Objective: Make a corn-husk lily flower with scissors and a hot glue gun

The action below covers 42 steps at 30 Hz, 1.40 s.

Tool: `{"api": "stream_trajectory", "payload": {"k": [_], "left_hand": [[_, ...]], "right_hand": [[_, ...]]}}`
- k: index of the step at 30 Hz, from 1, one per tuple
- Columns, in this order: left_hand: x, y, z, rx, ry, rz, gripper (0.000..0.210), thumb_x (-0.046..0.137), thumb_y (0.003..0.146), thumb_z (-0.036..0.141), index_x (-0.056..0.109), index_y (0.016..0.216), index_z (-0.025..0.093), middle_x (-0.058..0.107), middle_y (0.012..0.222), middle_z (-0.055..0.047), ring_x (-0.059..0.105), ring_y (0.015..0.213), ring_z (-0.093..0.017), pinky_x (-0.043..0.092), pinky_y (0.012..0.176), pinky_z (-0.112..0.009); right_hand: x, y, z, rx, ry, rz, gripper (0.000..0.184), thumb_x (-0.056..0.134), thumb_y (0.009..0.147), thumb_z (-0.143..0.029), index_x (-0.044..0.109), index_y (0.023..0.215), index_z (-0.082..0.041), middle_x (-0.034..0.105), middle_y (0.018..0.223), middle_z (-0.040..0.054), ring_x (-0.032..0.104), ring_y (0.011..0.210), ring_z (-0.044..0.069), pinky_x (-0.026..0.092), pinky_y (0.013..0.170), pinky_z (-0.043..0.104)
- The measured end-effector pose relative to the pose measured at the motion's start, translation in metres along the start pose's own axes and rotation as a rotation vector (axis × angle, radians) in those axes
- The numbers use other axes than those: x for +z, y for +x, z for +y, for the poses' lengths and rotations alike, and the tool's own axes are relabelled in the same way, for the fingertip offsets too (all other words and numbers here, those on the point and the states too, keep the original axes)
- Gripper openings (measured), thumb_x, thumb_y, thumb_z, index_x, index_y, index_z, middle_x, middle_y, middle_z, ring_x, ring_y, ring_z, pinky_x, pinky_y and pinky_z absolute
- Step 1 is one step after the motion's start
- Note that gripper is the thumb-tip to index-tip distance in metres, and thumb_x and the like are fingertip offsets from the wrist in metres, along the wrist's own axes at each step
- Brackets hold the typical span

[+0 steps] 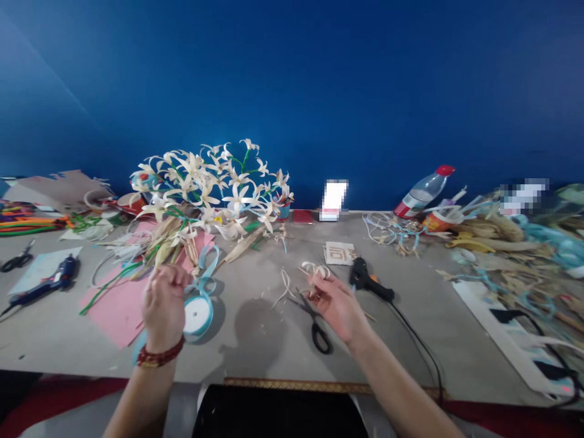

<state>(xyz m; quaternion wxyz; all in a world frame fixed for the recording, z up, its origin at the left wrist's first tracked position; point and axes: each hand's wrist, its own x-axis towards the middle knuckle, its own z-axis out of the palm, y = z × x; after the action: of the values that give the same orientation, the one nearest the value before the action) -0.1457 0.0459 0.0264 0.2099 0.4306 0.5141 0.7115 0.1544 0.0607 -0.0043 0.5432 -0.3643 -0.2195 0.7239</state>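
Observation:
My left hand [165, 301] is raised over the pink paper, its fingers curled in; whether anything is inside them is hidden. Close beside it stands a spool of light blue ribbon [198, 316]. Between the thumb and fingers of my right hand [335, 301] is a small white flower [316, 269] with curled petals, like the blooms in the arrangement. A pair of black-handled scissors [321, 336] lies on the table beneath and beside that hand. Thin white strips [285, 286] are scattered to its left. A black glue gun [368, 281] rests just to its right.
Many white flowers on green stems [237, 198] stand at the back. On the left lies a blue glue gun [64, 274]. At the right are a power strip [495, 337] with black cords, a tilted plastic bottle [422, 193] and heaped dried husks [495, 228]. The glue gun's cord [417, 337] crosses the front right.

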Motion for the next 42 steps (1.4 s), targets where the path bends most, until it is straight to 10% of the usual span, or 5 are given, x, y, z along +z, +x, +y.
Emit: {"api": "stream_trajectory", "payload": {"k": [14, 21, 29, 36, 42], "left_hand": [[0.079, -0.057, 0.024, 0.428, 0.330, -0.564, 0.014, 0.062, 0.090, 0.021, 0.074, 0.096, 0.024, 0.070, 0.079, -0.004, 0.062, 0.074, -0.019, 0.048, 0.071, -0.034], [0.108, -0.072, 0.027, 0.236, 0.267, -0.625, 0.010, 0.065, 0.089, 0.023, 0.075, 0.090, 0.021, 0.072, 0.072, -0.002, 0.062, 0.065, -0.018, 0.045, 0.069, -0.034], [0.090, -0.078, 0.028, -0.175, -0.051, -0.624, 0.019, 0.057, 0.092, 0.030, 0.063, 0.079, 0.018, 0.060, 0.073, -0.002, 0.054, 0.070, -0.016, 0.045, 0.068, -0.029], [0.043, -0.026, 0.006, -0.254, -0.307, -0.160, 0.037, 0.045, 0.094, 0.035, 0.027, 0.065, 0.022, 0.026, 0.063, 0.004, 0.032, 0.056, -0.013, 0.040, 0.056, -0.026], [0.055, -0.028, -0.004, -0.208, -0.146, -0.285, 0.040, 0.055, 0.094, 0.043, 0.048, 0.062, 0.020, 0.045, 0.062, 0.002, 0.045, 0.062, -0.014, 0.042, 0.063, -0.027]], "right_hand": [[0.023, -0.019, -0.006, -0.060, -0.167, -0.063, 0.024, 0.089, 0.065, -0.031, 0.069, 0.068, -0.018, 0.059, 0.072, -0.0022, 0.050, 0.066, 0.010, 0.043, 0.063, 0.020], [0.022, -0.025, -0.002, -0.162, -0.235, 0.007, 0.028, 0.091, 0.060, -0.035, 0.072, 0.075, -0.022, 0.064, 0.076, -0.0008, 0.055, 0.074, 0.015, 0.047, 0.074, 0.028], [0.018, -0.023, -0.004, -0.219, -0.292, 0.027, 0.027, 0.088, 0.064, -0.037, 0.069, 0.074, -0.021, 0.058, 0.071, -0.0022, 0.048, 0.068, 0.013, 0.042, 0.067, 0.026], [0.007, -0.019, -0.009, -0.210, -0.222, 0.006, 0.024, 0.085, 0.069, -0.037, 0.068, 0.074, -0.021, 0.055, 0.074, -0.0013, 0.047, 0.068, 0.013, 0.042, 0.066, 0.025], [0.011, -0.022, -0.007, -0.138, -0.163, -0.058, 0.021, 0.084, 0.072, -0.034, 0.068, 0.075, -0.021, 0.057, 0.077, -0.0012, 0.049, 0.069, 0.012, 0.044, 0.067, 0.024]]}}
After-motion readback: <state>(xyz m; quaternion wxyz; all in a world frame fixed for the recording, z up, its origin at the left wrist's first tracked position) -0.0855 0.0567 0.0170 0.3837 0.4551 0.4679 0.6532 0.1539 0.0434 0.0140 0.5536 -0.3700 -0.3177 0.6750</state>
